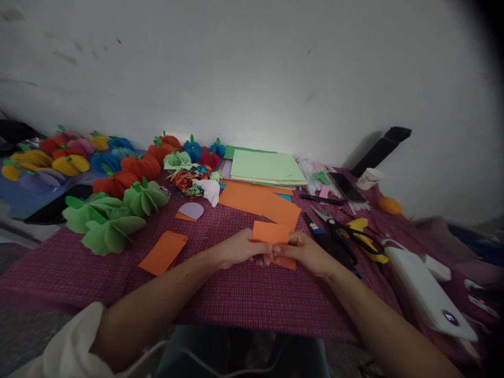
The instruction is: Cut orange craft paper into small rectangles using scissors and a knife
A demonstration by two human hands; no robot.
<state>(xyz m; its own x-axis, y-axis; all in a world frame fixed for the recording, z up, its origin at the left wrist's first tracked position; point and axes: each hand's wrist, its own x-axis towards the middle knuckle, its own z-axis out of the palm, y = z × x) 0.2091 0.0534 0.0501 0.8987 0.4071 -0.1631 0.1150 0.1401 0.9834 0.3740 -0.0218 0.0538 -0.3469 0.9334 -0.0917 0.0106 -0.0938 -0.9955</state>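
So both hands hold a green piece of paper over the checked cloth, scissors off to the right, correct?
Not quite: in the head view the left hand and right hand hold an orange piece of paper, not a green one, over the checked cloth, scissors off to the right.
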